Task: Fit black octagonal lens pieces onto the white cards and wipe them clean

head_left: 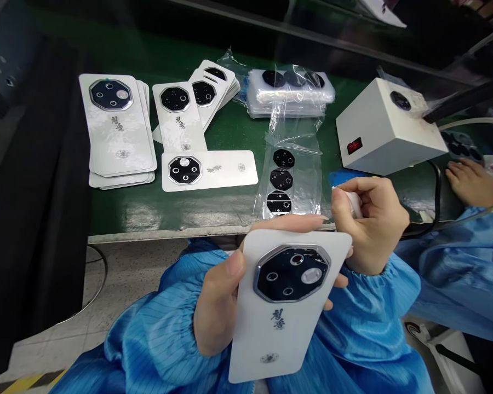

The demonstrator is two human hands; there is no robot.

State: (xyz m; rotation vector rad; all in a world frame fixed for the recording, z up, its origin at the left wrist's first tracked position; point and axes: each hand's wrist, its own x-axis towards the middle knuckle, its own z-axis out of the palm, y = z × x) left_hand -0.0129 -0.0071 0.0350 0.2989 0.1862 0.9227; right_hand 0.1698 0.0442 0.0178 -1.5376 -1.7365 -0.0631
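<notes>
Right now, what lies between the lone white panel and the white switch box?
A clear plastic sleeve holding three black octagonal lens plates, in the head view.

Left hand (216, 309) curled in a grip, right hand (372, 224) raised, pinching

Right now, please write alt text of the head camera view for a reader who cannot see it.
A person's left hand holds a white phone back cover with an octagonal black lens plate, while the right hand pinches a white wipe. More covers and bagged lens plates lie on a green workbench, beside a white box with a red switch.
</notes>
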